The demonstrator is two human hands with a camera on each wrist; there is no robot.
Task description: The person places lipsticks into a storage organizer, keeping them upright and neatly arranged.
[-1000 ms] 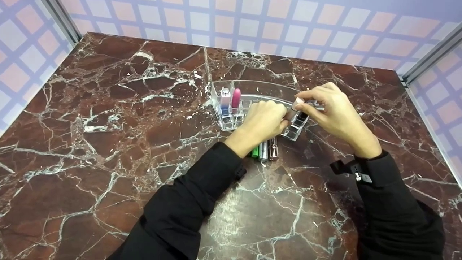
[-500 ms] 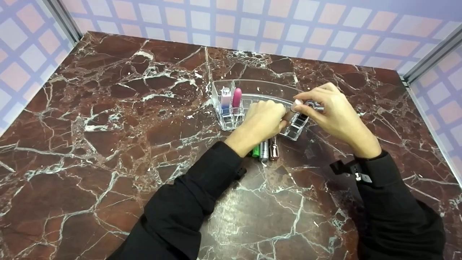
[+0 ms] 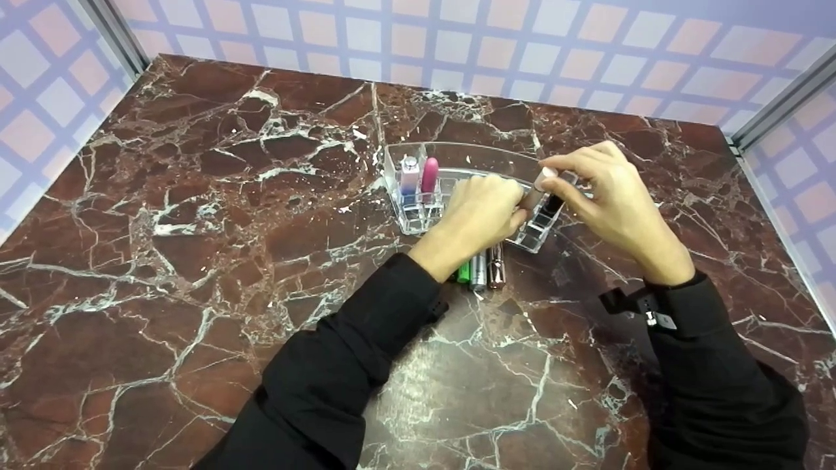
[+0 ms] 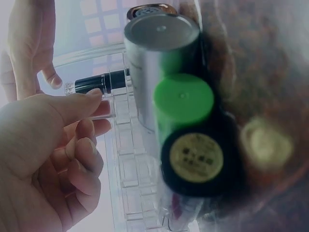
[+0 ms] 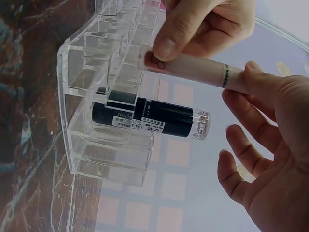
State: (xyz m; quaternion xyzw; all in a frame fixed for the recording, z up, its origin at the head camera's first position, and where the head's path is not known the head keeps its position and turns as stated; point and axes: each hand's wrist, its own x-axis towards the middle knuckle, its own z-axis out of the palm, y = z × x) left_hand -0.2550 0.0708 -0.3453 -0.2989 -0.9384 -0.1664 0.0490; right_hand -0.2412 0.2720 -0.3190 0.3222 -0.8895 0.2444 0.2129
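In the head view, both hands meet above the right part of a clear curved cosmetics organizer [image 3: 413,228]. A slim pale-pink lip gloss tube [image 5: 200,70] with a white cap spans them. My left hand [image 3: 480,202] pinches the tube's clearer body end between thumb and fingers. The cap end is pinched by the thumb and index finger of my right hand [image 3: 610,202], its other fingers loosely bent. Just beside the tube, a black tube with a clear top [image 5: 166,116] stands in one organizer compartment, as the right wrist view shows.
At the organizer's left end stand a lavender-and-blue bottle [image 3: 409,173] and a pink tube [image 3: 429,176]. Green [image 3: 463,273], silver [image 3: 478,274] and rose-gold [image 3: 497,271] tubes lie before it, with a black-ended one [image 4: 195,157]. Patterned panels [image 3: 366,39] border the marbled tabletop [image 3: 261,294].
Both hands have risen slightly and shifted a little right, the right hand more. More of the lip gloss tube shows between them, and it tilts more upright. The organizer and other tubes stay put.
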